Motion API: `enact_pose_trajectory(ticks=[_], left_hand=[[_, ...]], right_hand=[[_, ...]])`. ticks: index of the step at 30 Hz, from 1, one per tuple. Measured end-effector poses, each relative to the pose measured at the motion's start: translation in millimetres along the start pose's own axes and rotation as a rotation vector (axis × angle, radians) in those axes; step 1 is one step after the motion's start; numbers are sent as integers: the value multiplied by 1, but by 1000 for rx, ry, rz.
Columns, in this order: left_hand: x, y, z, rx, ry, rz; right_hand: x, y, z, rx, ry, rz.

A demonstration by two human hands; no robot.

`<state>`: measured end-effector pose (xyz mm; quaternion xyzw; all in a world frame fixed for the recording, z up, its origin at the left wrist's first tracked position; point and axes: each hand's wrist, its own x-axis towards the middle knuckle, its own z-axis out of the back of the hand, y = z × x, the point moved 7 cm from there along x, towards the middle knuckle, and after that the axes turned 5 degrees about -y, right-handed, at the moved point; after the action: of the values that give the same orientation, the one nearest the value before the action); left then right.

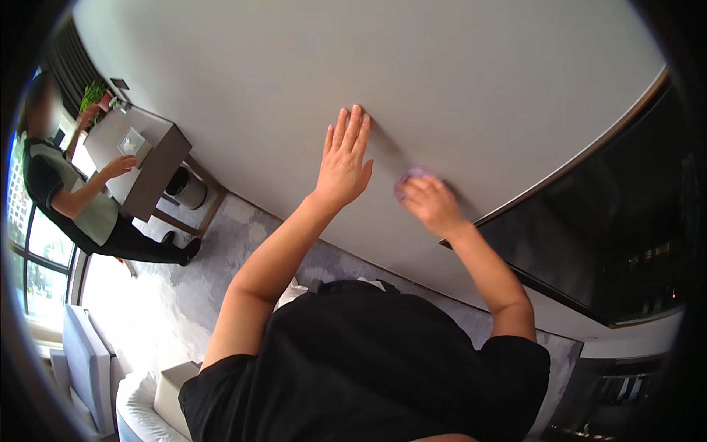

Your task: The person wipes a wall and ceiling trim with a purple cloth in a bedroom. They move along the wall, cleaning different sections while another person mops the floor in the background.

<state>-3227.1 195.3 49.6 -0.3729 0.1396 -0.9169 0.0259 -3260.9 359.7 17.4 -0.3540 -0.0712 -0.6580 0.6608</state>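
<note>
Before me rises a plain pale wall (265, 72). My left hand (342, 166) lies flat against it, its fingers stretched upward and its thumb apart, holding nothing. Lower and to the right, my right hand (433, 207) presses a purple cloth (406, 179) to the wall. The fingers cover most of the cloth, and both look slightly blurred. Just right of this hand is the lower left corner of a large dark glossy panel (585, 221), edged with a brown frame.
At left, another person (74, 182) stands at a desk (146, 188) bearing a tissue box (134, 145) and a potted plant (94, 94). A waste bin (188, 189) sits beneath. Patterned carpet (193, 293) runs along the wall; a blue cushioned seat (88, 364) is lower left.
</note>
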Motion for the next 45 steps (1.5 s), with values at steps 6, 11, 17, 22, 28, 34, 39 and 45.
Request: enact_pose_trajectory(ticks=[6,11,17,22,28,34,39,45], left_hand=[[-2,-2,3,-16,35,0],[-6,1,5,-9,67,23],[-3,-3,5,-26,57,3],[-5,3,10,-48,34,-10],[-2,-3,9,-101,64,1],[-12,7,2,-111,114,39],[-14,14,-3,-167,103,64],[-17,17,-7,-187,80,64]], right_hand=[[49,-113,237,-593,-880,-335],[39,-103,167,-454,-757,-235],[-33,-7,7,-65,-74,-104],[27,-61,132,-320,-446,-177],[52,-105,228,-536,-835,-392],[-55,-53,82,-373,-781,-517],[-144,25,-39,-51,-409,-1015],[-80,5,29,23,-519,-800]])
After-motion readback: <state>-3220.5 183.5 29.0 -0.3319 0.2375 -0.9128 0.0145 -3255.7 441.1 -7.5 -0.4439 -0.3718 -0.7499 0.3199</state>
